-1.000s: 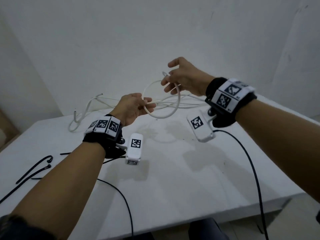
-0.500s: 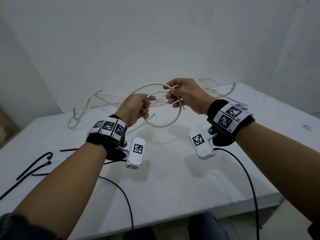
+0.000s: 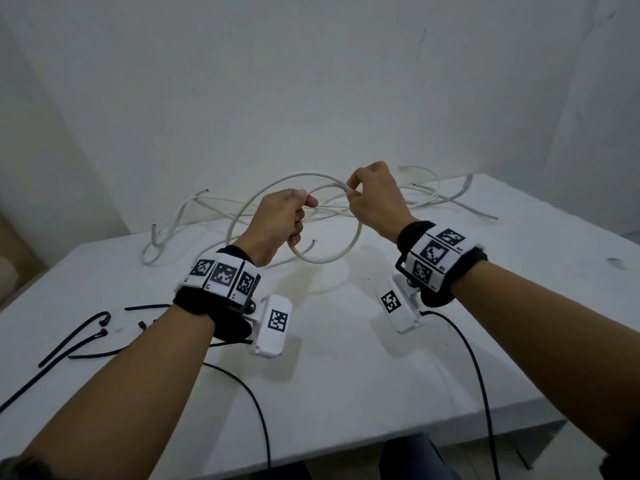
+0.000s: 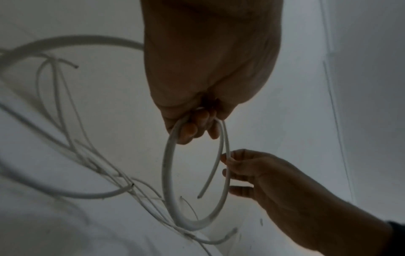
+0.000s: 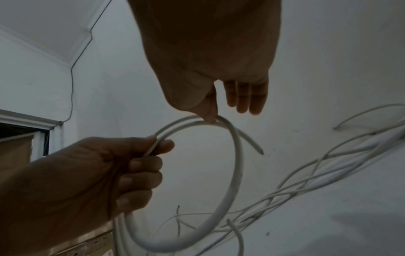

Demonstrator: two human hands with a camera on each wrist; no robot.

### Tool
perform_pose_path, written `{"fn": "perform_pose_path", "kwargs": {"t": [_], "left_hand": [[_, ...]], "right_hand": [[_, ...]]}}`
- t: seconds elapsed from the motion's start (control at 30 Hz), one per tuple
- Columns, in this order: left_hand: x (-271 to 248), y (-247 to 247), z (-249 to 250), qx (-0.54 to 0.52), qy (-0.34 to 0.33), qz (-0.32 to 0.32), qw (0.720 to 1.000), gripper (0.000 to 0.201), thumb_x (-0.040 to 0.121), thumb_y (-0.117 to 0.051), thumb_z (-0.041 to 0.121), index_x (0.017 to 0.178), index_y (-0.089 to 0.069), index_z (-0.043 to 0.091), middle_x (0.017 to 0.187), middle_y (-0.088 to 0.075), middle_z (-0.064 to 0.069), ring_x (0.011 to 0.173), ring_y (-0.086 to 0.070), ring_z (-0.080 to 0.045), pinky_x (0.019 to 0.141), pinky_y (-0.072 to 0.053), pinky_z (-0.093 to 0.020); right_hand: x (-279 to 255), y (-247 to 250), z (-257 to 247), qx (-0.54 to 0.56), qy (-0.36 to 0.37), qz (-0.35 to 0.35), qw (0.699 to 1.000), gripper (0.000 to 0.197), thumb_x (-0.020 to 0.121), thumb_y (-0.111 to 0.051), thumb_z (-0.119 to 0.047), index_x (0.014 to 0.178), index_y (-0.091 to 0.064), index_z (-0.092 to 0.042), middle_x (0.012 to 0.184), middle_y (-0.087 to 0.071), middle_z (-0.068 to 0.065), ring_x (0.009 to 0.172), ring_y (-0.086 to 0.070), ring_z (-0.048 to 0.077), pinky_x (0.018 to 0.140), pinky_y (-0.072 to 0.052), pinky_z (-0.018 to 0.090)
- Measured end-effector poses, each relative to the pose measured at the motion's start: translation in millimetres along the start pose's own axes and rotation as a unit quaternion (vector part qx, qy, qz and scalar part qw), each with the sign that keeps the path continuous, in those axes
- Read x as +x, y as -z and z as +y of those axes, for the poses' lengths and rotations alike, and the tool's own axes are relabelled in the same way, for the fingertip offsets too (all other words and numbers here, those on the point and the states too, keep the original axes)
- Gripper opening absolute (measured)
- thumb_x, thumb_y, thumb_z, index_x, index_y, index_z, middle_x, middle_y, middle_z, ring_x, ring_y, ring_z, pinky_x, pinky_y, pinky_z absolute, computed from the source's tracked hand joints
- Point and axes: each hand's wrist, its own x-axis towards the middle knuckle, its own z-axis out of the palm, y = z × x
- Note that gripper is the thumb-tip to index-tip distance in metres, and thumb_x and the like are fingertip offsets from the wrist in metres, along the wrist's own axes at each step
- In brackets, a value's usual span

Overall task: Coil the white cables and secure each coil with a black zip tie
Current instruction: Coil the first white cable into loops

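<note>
Two hands are now working close together above the middle of the surface [image 3: 346, 375], after being further apart a second ago, when the right hand [image 3: 377, 199] was lifted high with fingers spread. That hand is dropping back in and bringing a fresh turn of white cable [image 3: 332, 259] over to the left hand [image 3: 277, 223]. Judging by this, a second loop is being laid onto the first, so the coil is still being built, not ready for tying.

Left grip: fingers are curling tight round the top of the loop, with two strands passing through the fist in the left wrist view. Right grip: thumb and forefinger are pinching the cable at the loop's right side, other fingers hanging relaxed and straight, touching nothing visible.

Cable loop is hanging between the hands, clear of the surface; one cut end is dangling inside the loop. Remaining white cables [image 3: 433, 199] are lying tangled along the far edge. Black zip ties [image 3: 76, 336] are lying untouched near the left edge, well apart from the coil.
</note>
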Motion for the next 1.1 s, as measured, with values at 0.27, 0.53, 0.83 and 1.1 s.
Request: {"fn": "perform_pose_path", "kwargs": {"t": [0.27,0.53,0.83,1.1], "left_hand": [[-10,-4,-3,0.302,-0.115,-0.002,0.946,0.024,0.098,-0.052,0.022,0.094,-0.07,0.007,0.058,-0.049,0.001,0.053,-0.044,-0.015,0.06,-0.051,-0.038],[-13,-2,-11,0.476,-0.337,0.131,0.802,0.015,0.085,-0.068,0.02,0.088,-0.068,0.006,0.068,-0.066,-0.01,0.065,-0.061,-0.03,0.056,-0.046,-0.031],[-3,10,-4,0.462,-0.337,0.149,0.807,0.029,0.087,-0.066,0.034,0.09,-0.056,0.007,0.079,-0.062,-0.006,0.074,-0.055,-0.027,0.075,-0.032,-0.033],[4,14,5,0.321,-0.237,0.091,0.913,0.02,0.091,-0.063,0.026,0.087,-0.064,0.007,0.06,-0.049,0.01,0.053,-0.043,-0.003,0.05,-0.033,-0.009]], "right_hand": [[-14,-2,-2,0.096,0.017,-0.139,0.986,0.009,0.096,-0.045,-0.013,0.092,-0.051,-0.018,0.085,-0.071,0.007,0.07,-0.064,0.017,0.054,-0.045,0.018],[-13,-4,-2,0.118,0.026,-0.153,0.981,0.012,0.099,-0.042,-0.014,0.096,-0.053,-0.018,0.068,-0.061,0.001,0.059,-0.057,0.016,0.054,-0.045,0.02],[-9,0,-7,0.156,0.059,-0.151,0.974,0.017,0.099,-0.043,-0.013,0.1,-0.06,-0.015,0.064,-0.054,-0.002,0.054,-0.049,0.012,0.056,-0.043,0.02],[-6,1,-10,0.208,0.047,-0.142,0.967,0.017,0.1,-0.045,-0.018,0.105,-0.059,-0.01,0.064,-0.056,0.001,0.053,-0.05,0.014,0.056,-0.046,0.028]]}}
